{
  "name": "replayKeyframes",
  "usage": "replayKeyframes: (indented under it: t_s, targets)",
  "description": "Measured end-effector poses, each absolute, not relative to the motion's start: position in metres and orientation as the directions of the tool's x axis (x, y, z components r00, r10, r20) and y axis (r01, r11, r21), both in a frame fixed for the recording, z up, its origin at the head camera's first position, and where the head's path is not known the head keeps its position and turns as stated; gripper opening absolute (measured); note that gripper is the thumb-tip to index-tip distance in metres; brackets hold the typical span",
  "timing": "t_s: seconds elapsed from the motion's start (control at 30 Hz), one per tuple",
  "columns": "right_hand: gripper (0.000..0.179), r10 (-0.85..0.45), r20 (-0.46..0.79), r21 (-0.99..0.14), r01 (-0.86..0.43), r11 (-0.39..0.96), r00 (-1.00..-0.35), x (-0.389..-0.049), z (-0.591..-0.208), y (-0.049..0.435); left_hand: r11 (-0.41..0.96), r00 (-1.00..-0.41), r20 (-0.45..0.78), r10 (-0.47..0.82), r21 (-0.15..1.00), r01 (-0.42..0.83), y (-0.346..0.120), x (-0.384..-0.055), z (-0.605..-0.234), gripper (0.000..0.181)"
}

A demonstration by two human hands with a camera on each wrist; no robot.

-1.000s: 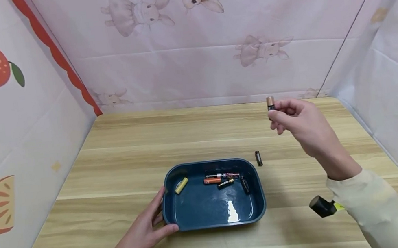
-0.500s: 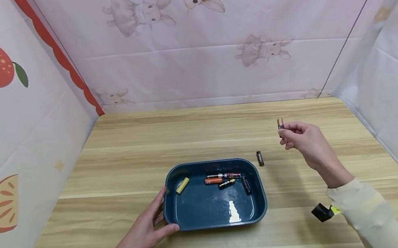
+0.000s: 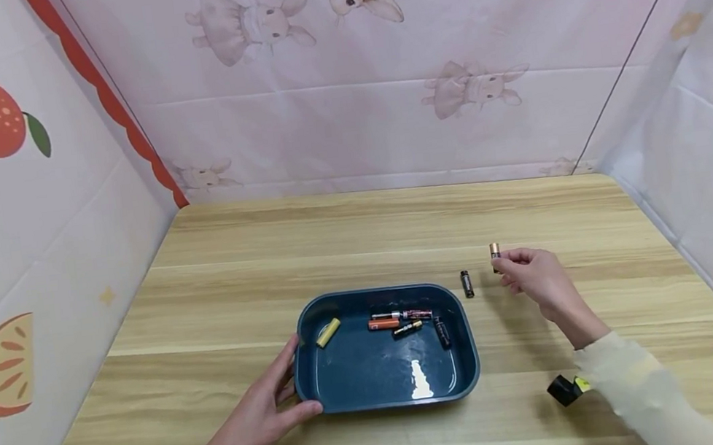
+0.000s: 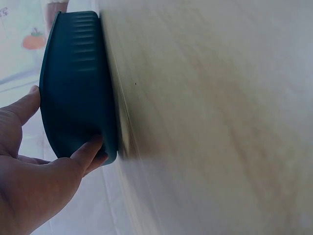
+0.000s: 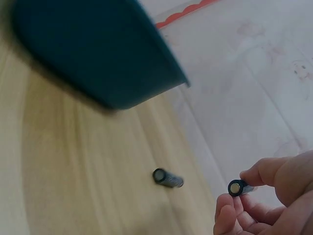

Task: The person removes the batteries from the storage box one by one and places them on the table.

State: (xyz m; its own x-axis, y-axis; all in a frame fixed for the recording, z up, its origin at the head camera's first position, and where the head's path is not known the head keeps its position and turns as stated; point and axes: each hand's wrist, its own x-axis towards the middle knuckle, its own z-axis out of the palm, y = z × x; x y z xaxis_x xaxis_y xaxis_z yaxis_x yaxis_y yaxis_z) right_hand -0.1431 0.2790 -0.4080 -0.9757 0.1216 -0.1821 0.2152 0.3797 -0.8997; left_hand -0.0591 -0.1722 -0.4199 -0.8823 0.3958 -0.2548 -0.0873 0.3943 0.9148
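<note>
My right hand (image 3: 537, 279) pinches an upright black battery with a copper-coloured top (image 3: 495, 255) between thumb and fingers, above the table. In the right wrist view, one flat end of this battery (image 5: 235, 188) faces the camera. A second black battery (image 3: 466, 284) lies on the wood between that hand and a dark blue plastic tray (image 3: 390, 402). Thumb and fingers of my left hand (image 3: 262, 413) hold the tray at its left end. Inside are a yellow battery (image 3: 328, 333) at the left and, grouped at the right, an orange battery (image 3: 383, 324) with several dark ones.
The wooden table (image 3: 207, 298) meets a pink rabbit-print cloth (image 3: 379, 132) at its back edge. Fruit-print cloths hang on both sides. A black device with a yellow strap (image 3: 567, 389) hangs at the right sleeve (image 3: 639, 381).
My right hand has come down and nearer with its battery, swinging right first and then back left beside the loose battery. The left hand keeps its place on the tray.
</note>
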Motion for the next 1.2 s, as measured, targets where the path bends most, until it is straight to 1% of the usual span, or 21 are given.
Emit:
replayKeyframes:
  t_s: [0.2,0.37,0.63,0.87,1.2]
  targets:
    - [0.039,0.137,-0.201,-0.882,0.24,0.405,-0.97,-0.143,-0.422,0.276,0.393,-0.881,-0.256,0.398,0.915,-0.088,-0.172,-0.06,-0.42,0.102]
    - [0.034,0.145,-0.197,-0.855,0.243,0.458,-0.97,-0.141,-0.433,0.271,0.398,-0.882,-0.26,0.393,0.913,-0.092,-0.172,-0.06,-0.42,0.102]
    - [0.027,0.157,-0.21,-0.818,0.262,0.513,-0.965,-0.141,-0.437,0.266,0.388,-0.884,-0.253,0.392,0.917,-0.091,-0.172,-0.06,-0.421,0.102]
    - [0.023,0.151,-0.152,-0.758,0.213,0.616,-0.977,-0.143,-0.439,0.261,0.389,-0.884,-0.253,0.394,0.917,-0.09,-0.172,-0.059,-0.421,0.102]
    - [0.02,0.186,-0.079,-0.72,0.185,0.669,-0.979,-0.143,-0.445,0.253,0.384,-0.884,-0.255,0.391,0.918,-0.095,-0.172,-0.059,-0.423,0.102]
